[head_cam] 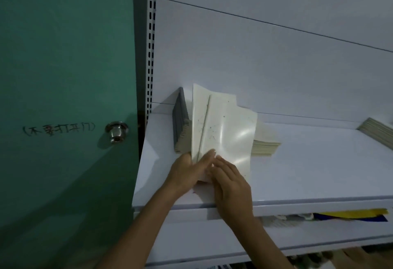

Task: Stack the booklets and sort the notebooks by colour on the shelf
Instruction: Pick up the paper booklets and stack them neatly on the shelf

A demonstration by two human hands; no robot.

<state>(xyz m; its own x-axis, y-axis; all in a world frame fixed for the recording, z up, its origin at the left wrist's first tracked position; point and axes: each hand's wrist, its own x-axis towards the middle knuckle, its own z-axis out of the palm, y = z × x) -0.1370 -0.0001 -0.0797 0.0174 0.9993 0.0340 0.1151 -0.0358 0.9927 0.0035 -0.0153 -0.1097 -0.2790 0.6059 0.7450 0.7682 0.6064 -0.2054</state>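
The left hand [185, 173] and the right hand [231, 185] are bare, with slim fingers and short, plain nails. Both arms are bare too, thin and smooth, from the wrists near the white metal shelf's front edge [319, 202] down to well below it.

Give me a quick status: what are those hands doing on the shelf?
Left hand pinches standing cream booklets, right hand flat against them. Grey notebooks stand just left. Nothing blocking.

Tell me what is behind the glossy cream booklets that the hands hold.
A flat stack of cream booklets lies on the white metal shelf behind the glossy cream booklets; its left part is covered. The left hand and right hand hide their lower edge.
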